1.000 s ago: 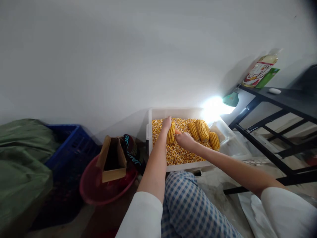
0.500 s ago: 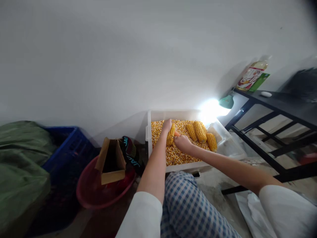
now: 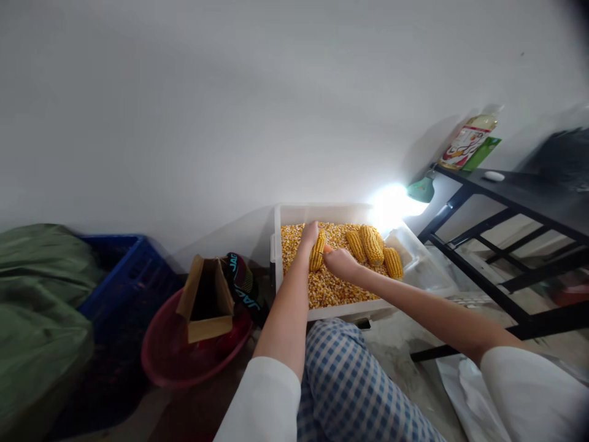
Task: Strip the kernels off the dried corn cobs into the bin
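Note:
An ear of corn [image 3: 317,255] stands tilted over loose kernels [image 3: 329,291], its top end gripped by the closed fingers of my left hand [image 3: 310,234]. My right hand [image 3: 341,264] is closed around a tool with an orange handle [image 3: 327,248]. The tool's thin dark tip meets the side of that ear; its exact shape is too small to make out. Several more yellow ears [image 3: 370,245] lie on the kernels, right of my hands. All of this is inside a white plastic bin [image 3: 278,228].
A bright green-shaded lamp [image 3: 420,189] shines at the bin's back right. Beyond it stands a dark rack [image 3: 515,184] with an oil bottle [image 3: 469,141]. To the left are a cardboard box [image 3: 209,328] in a red basin [image 3: 161,368] and a blue crate [image 3: 115,270].
My right hand has shifted very slightly at the side of the ear. The left hand and the ear stay in nearly the same place.

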Demonstrator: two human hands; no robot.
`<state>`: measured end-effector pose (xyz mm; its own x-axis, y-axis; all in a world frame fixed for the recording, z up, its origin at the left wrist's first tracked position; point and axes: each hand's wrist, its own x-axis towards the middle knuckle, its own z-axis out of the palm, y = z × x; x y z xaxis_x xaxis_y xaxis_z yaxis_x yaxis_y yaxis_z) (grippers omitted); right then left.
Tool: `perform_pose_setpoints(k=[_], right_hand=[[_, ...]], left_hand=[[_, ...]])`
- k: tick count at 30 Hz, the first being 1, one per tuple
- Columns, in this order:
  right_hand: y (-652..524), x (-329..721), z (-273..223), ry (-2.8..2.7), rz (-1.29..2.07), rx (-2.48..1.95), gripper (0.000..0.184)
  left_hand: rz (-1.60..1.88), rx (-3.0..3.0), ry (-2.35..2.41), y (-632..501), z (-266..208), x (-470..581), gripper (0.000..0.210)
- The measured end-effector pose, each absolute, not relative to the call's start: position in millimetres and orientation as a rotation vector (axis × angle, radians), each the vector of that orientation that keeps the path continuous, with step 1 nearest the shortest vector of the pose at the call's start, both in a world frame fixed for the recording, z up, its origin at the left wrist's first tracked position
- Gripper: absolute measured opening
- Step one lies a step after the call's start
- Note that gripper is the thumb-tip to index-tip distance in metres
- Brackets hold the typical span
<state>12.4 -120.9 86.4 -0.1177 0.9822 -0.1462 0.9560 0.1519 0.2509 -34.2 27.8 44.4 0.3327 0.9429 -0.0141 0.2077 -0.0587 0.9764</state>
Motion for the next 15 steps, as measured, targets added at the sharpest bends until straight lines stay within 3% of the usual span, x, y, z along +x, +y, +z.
perform_pose_setpoints(k=[15], right_hand=[[-97, 41, 98, 2.401, 0.134, 1.664, 0.033]], left_hand=[[0.874, 1.531, 1.110, 30, 38, -35, 0.025]])
